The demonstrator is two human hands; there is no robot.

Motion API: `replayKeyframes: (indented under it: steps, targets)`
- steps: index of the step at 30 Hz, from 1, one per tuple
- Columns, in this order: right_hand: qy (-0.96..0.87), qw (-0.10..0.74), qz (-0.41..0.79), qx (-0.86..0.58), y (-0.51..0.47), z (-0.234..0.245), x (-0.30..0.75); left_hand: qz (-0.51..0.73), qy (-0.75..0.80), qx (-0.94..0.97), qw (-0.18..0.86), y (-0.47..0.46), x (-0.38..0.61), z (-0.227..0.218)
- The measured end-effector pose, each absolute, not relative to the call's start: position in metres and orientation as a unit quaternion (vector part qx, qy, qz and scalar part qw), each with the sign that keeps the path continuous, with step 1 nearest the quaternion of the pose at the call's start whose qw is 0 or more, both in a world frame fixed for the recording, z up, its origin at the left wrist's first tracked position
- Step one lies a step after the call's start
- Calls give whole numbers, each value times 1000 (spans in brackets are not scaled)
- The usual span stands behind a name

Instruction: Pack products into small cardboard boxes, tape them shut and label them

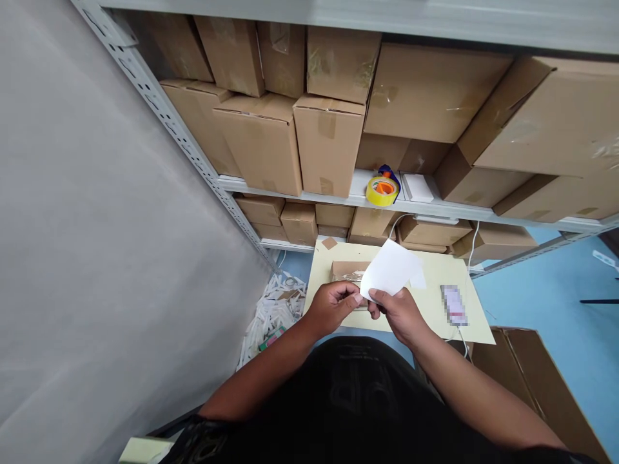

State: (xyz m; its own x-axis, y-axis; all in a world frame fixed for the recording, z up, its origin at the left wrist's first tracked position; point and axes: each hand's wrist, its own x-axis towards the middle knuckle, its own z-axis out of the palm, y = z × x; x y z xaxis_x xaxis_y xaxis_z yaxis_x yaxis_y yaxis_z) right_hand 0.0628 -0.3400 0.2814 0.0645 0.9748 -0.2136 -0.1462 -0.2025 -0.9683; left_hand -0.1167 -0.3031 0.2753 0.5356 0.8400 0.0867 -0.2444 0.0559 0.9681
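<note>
A white paper sheet (pixel 391 267), slightly curved, is held above the table. My right hand (pixel 400 314) grips its lower edge, thumb on top and fingers curled beneath. The thumb and fingers of my left hand (pixel 334 304) are pinched together at the sheet's lower left corner. Under the hands a small cardboard box (pixel 342 270) lies on the pale yellow table (pixel 319 309), partly hidden by them and the sheet. Another white paper (pixel 417 277) shows behind the sheet's right side.
A phone (pixel 453 305) lies on the table's right. Shelves hold several cardboard boxes (pixel 329 145), a yellow tape roll in a dispenser (pixel 382 191) and a white stack (pixel 418 188). Paper scraps (pixel 271 312) cover the floor at left; a large carton (pixel 527 367) stands at right.
</note>
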Motion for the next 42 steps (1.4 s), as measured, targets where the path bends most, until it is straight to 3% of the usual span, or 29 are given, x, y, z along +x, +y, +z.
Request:
replayKeyframes:
  steps: [3,6,10,13,16,18,21,23,25,42]
  targets:
    - [-460,491,483,-560,-339,277,72,405,322,576,633,-299,-113,269]
    - [-615,477,288,-558,-334,278,91,394,378,569,616,-292,-108,264]
    - [-755,403,-8,-518,-319,287,122,337,331,493,730,-292,-103,270]
    - [-771,367,-75,-515,-311,292,137,299,296,464,780,-298,-99,278]
    - [-745,392,-22,-540,-308,289,140,310,307,470,767,-301,-95,283]
    - [-677,449,75,-579,-308,285,138,335,318,486,742,-301,-93,284]
    - [-527,517,344,-580,-312,282,135,370,343,512,695,-299,-90,283]
    - [-439,511,529,-517,-318,284,131,381,361,526,669,-297,-89,282]
    - [-379,482,636,-468,-325,289,125,381,370,540,653,-296,-88,280]
    - [-309,532,608,-502,-342,298,104,391,337,507,690,-310,-86,279]
